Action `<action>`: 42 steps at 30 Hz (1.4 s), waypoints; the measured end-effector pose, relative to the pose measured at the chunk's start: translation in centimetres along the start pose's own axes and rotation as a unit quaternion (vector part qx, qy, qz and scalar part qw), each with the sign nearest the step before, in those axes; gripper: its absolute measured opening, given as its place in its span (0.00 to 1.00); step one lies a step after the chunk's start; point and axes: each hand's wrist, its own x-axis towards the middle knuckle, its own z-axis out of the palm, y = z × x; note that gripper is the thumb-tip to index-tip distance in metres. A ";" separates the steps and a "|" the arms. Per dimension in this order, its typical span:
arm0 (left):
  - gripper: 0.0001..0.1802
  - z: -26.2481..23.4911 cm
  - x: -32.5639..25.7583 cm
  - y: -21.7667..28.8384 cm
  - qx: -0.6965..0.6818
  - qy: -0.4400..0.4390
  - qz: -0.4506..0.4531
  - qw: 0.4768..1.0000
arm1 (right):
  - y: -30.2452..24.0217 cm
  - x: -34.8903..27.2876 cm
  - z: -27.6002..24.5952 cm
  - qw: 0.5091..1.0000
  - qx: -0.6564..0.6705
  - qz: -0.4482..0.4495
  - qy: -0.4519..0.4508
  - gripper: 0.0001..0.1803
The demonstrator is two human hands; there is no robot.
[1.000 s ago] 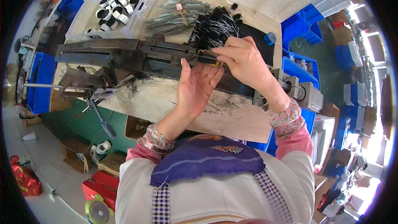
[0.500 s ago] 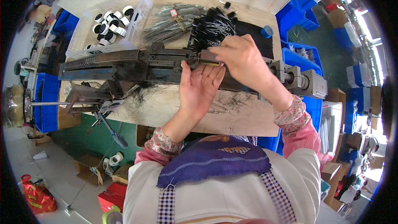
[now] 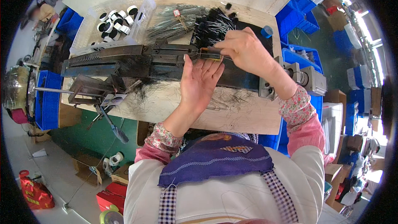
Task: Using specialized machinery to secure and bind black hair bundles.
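A long dark metal brush-making machine (image 3: 168, 58) lies across the bench. At its middle sits a small dark block with a yellowish lower edge (image 3: 210, 54), perhaps a bundle of bristles. My left hand (image 3: 198, 82) is held palm up just below that block, fingers stretched out and nothing visible in it. From the right, my right hand (image 3: 246, 52) has its thumb and fingers pinched together at the block's right end. What lies between those fingertips is hidden. Behind the machine are black twisted-wire brushes (image 3: 213, 27) with bright wire stems.
A clear plastic basket (image 3: 83, 37) of white-and-black rings stands at the back left. Metal wires (image 3: 168, 23) lie beside it. A blue tape roll (image 3: 266, 31) rests at the back right. Loose bristles (image 3: 145, 93) litter the bench's front. Blue bins (image 3: 300, 58) flank the right side.
My right hand has shifted slightly right along the block, leaving more of it showing. My left palm stays beneath, still open. The whole view has moved a little.
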 end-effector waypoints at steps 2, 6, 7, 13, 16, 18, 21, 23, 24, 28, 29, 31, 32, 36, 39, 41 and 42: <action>0.35 0.2 -0.4 0.1 0.011 0.016 0.007 1.000 | -0.5 0.2 -0.8 0.996 0.049 0.030 0.063 0.08; 0.32 -0.1 -0.4 0.0 0.022 0.016 0.034 0.999 | -4.1 -0.3 -1.9 0.990 0.006 0.137 -0.019 0.11; 0.30 -0.5 -0.2 0.1 -0.019 0.032 0.023 0.999 | -3.9 -0.5 -0.9 0.995 -0.024 0.094 -0.029 0.14; 0.27 -0.6 0.0 0.7 -0.005 -0.006 -0.009 1.000 | -4.8 -0.4 0.2 0.992 -0.120 0.029 -0.030 0.07; 0.25 0.8 -0.4 0.6 0.043 0.064 -0.003 0.997 | -3.8 -0.3 -0.1 0.995 -0.087 0.054 -0.016 0.07; 0.22 0.7 -0.2 0.3 0.102 0.112 0.024 0.988 | -7.3 -1.1 -3.9 0.955 0.192 0.217 -0.065 0.15; 0.16 0.1 0.2 -2.1 0.123 0.087 0.020 0.988 | -11.2 -6.0 -8.8 0.953 0.263 0.150 0.011 0.11; 0.14 -1.0 0.0 -3.5 0.120 0.120 -0.030 0.985 | -12.3 -10.0 -10.8 0.931 0.346 0.069 0.093 0.09; 0.14 -2.0 -1.4 -4.0 0.115 0.128 -0.040 0.984 | -13.1 -10.9 -11.9 0.916 0.375 0.039 0.133 0.09; 0.26 -1.2 -5.3 -4.3 0.215 0.144 0.001 0.966 | -11.6 -10.7 -13.8 0.916 0.398 0.051 0.013 0.05; 0.27 -0.1 -6.7 -3.2 0.216 0.066 -0.010 0.974 | -11.1 -11.2 -13.8 0.907 0.417 0.039 0.046 0.05; 0.26 -0.9 -9.4 -0.2 0.301 -0.027 0.015 0.953 | -10.3 -12.5 -12.3 0.893 0.439 0.019 0.092 0.07; 0.25 -2.5 -10.7 1.8 0.377 -0.044 0.046 0.924 | -10.5 -13.3 -11.1 0.897 0.392 -0.043 0.200 0.09; 0.19 -4.7 -14.6 5.5 0.547 0.152 0.386 0.727 | -9.0 -13.3 -10.4 0.865 0.401 -0.047 0.298 0.13; 0.18 -4.5 -15.9 5.8 0.522 0.227 0.415 0.710 | -7.9 -15.0 -10.7 0.876 0.282 -0.062 0.386 0.09; 0.18 -3.9 -16.5 5.7 0.530 0.247 0.419 0.695 | -6.7 -16.5 -11.2 0.867 0.151 -0.083 0.468 0.07; 0.17 -3.8 -16.2 5.5 0.531 0.250 0.427 0.688 | -6.2 -16.6 -11.6 0.864 0.159 -0.095 0.468 0.07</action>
